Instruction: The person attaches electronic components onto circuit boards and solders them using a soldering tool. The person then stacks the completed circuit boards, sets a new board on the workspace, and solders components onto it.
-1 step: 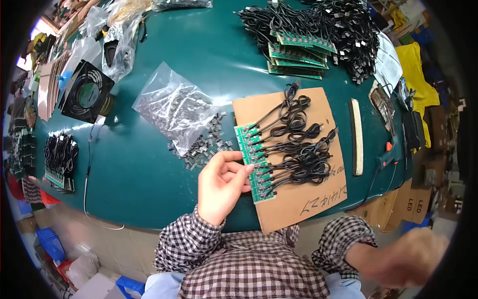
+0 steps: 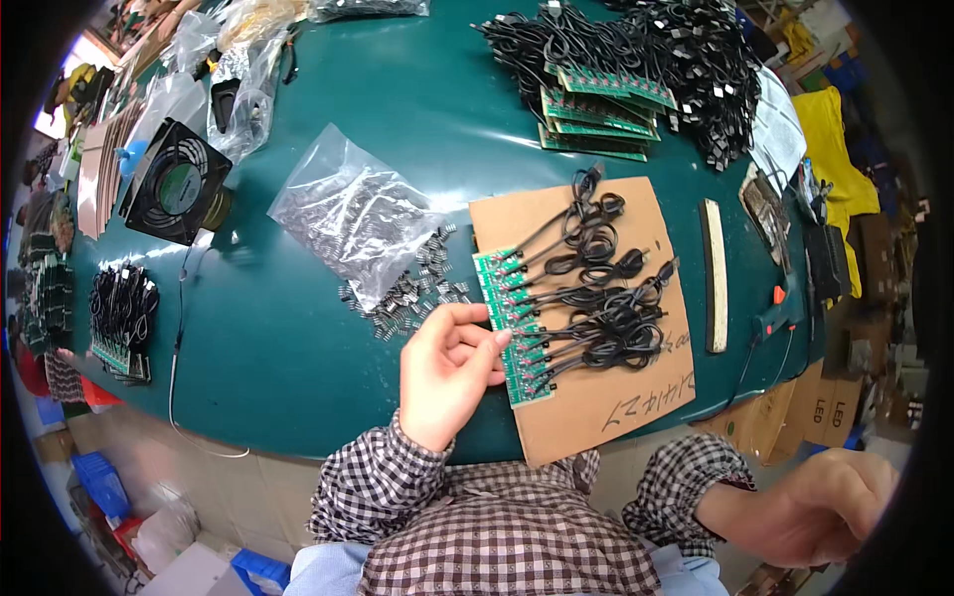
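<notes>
My left hand (image 2: 445,366) pinches the left edge of a green circuit board strip (image 2: 496,270) between thumb and fingers. The strip lies on a brown cardboard sheet (image 2: 556,425), and coiled black cables (image 2: 596,298) run from it to the right across the cardboard. Beside my left hand, small dark metallic parts (image 2: 409,303) lie loose at the mouth of a clear plastic bag (image 2: 348,214) holding more of them. My right hand (image 2: 810,507) is off the table at the lower right, its fingers curled. Whatever it may hold is hidden.
A heap of black cables (image 2: 711,79) with stacked boards (image 2: 596,127) stands at the back right. A black fan (image 2: 177,184) sits on the left, above a smaller cabled bundle (image 2: 121,313). To the right are a pale bar (image 2: 713,276) and an orange-tipped tool (image 2: 773,313).
My right hand has shifted slightly and looks sharper than before. The whole view has moved a little; my left hand keeps its pinch on the board.
</notes>
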